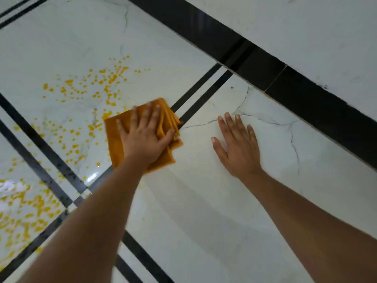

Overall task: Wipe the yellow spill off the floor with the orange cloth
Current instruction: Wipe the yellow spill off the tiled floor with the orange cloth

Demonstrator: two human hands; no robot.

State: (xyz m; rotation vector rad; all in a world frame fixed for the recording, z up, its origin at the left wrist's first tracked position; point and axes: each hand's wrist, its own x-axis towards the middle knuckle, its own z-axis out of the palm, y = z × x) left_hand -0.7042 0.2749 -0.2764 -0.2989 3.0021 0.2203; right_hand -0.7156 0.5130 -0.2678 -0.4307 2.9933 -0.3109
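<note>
Folded orange cloth (114, 144) lies flat on the white floor (204, 190) — yellow spill (111, 78) spattered beside it.

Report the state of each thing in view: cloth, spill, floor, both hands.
Cloth: folded, lying on the floor under the left hand.
Left hand: fingers straight and spread, pressing on the cloth.
Right hand: flat on bare tile, holding nothing.
Spill: yellow drops scattered left of the cloth and at lower left, not wiped.
Floor: glossy; no drops around the right hand.
</note>
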